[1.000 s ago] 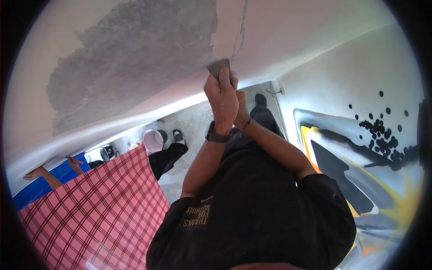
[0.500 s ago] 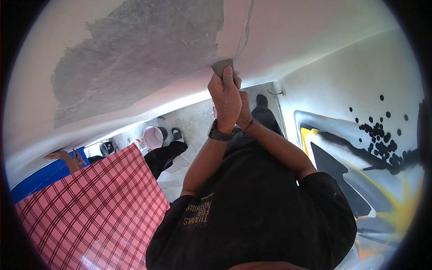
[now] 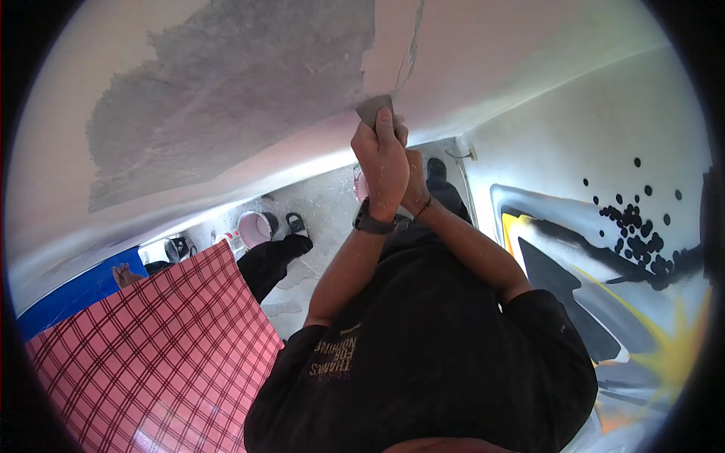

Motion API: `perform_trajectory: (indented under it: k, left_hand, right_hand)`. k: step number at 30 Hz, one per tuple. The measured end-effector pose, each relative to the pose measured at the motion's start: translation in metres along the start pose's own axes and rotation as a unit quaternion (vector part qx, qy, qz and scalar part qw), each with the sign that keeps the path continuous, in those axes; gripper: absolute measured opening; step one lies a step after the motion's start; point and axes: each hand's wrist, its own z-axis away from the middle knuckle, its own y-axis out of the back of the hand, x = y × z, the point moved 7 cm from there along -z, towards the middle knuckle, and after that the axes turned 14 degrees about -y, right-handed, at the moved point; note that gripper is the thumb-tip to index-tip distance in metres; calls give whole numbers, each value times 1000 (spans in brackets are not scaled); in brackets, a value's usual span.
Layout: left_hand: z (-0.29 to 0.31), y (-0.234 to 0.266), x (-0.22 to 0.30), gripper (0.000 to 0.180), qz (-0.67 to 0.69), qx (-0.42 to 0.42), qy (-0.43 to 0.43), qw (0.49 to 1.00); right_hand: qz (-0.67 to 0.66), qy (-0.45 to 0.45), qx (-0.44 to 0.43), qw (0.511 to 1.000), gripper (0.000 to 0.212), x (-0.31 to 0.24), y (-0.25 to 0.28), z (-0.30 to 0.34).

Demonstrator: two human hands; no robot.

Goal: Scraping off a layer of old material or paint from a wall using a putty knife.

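Note:
In my left hand (image 3: 382,158), with a dark watch on its wrist, is a grey-brown scraper (image 3: 373,109) with a flared blade. The thumb lies along the blade and the fingers curl behind. Its wide edge is at the pale wall (image 3: 468,53), just below a thin vertical crack (image 3: 411,57) and beside the lower right corner of a large rough grey patch (image 3: 249,90). Close behind the left hand is my right hand (image 3: 415,181), with a thin band at the wrist. Its fingers are mostly hidden, so whether it also grips the scraper does not show.
To my left stands a person in a red checked shirt (image 3: 158,340), one hand (image 3: 124,275) near a blue surface (image 3: 83,291). Buckets (image 3: 254,228) and a dark sandal (image 3: 296,223) are on the floor. A painted wall (image 3: 604,249) rises on my right. A pinkish object (image 3: 360,185) shows partly below my hands.
My hands and the scraper have shifted very slightly, staying at the same spot on the wall. The other person's hand has drawn back from the wall toward their body.

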Motion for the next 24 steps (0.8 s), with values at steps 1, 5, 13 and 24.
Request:
perform_trajectory:
  k: [1,5,13,24]
  left_hand:
    - [2,-1,4,32,-1,-2,-23,1000]
    - [-9,-5,16,34,-15,-14,-49,999]
    - [-3,4,17,35,-2,6,-49,999]
    - [-4,0,15,33,36,34,-31,998]
  right_hand:
    - [-36,10,23,999,32,0,4,4]
    - [11,43,27,999,31,-9,1,-11]
    - [139,-12,-42,989,29,-19,-2,-11]
    - [93,20,-9,995,34,-17,6,-8]
